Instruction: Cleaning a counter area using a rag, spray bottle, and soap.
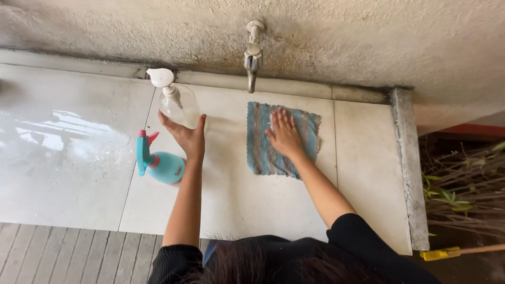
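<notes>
My left hand (187, 135) cups a clear round pump bottle (177, 101) with a white pump top; thumb and fingers wrap its lower part. Just to the left stands a teal spray bottle (160, 164) with a pink trigger, close to my left wrist. My right hand (284, 132) lies flat, fingers spread, on a blue and grey striped cloth (261, 152) that is spread out on the pale tiled floor (236, 200). A metal tap (253, 57) sticks out of the rough wall right above the cloth.
The tiles on the left (58, 137) look wet and shiny. Wooden decking (63, 252) borders the tiles at the bottom left. A concrete kerb (407, 168) runs along the right, with dry plants (468, 184) and a yellow-ended broom handle (463, 251) beyond it.
</notes>
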